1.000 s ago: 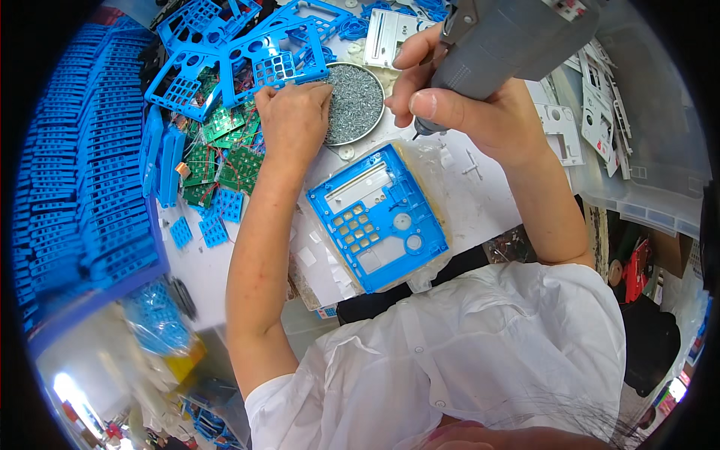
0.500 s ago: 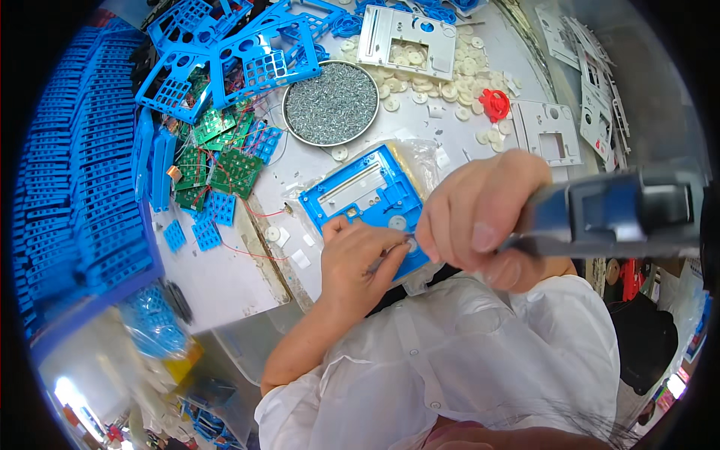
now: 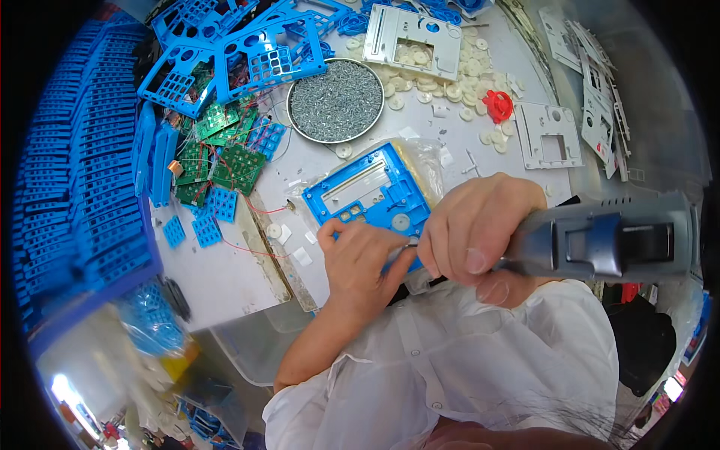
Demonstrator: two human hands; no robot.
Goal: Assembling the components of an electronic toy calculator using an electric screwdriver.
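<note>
A blue plastic casing (image 3: pixel 390 199) with a pale inset panel and a round white disc (image 3: pixel 400 223) lies on a clear plastic bag in front of me. My left hand (image 3: pixel 361 259) rests at the casing's near edge, thumb and fingers bent together by a thin metal bit; what they pinch is hidden. Wrapped around a grey and black power screwdriver (image 3: pixel 607 240) is my right hand (image 3: pixel 487 229). The tool's body extends to the right, and its front end points left toward my left fingertips over the casing's near right corner.
Behind the casing stands a round metal bowl (image 3: pixel 335 101) of small screws. Green circuit boards (image 3: pixel 238 169) with wires and blue frames (image 3: pixel 270 64) lie to the left. White discs (image 3: pixel 469 79), a red part (image 3: pixel 497 106) and white panels (image 3: pixel 547 135) lie right. Blue parts (image 3: pixel 82 172) stack far left.
My right hand and the screwdriver have moved a little down, nearer to me, uncovering more tabletop with a small white part. My left hand stays at the casing's near edge.
</note>
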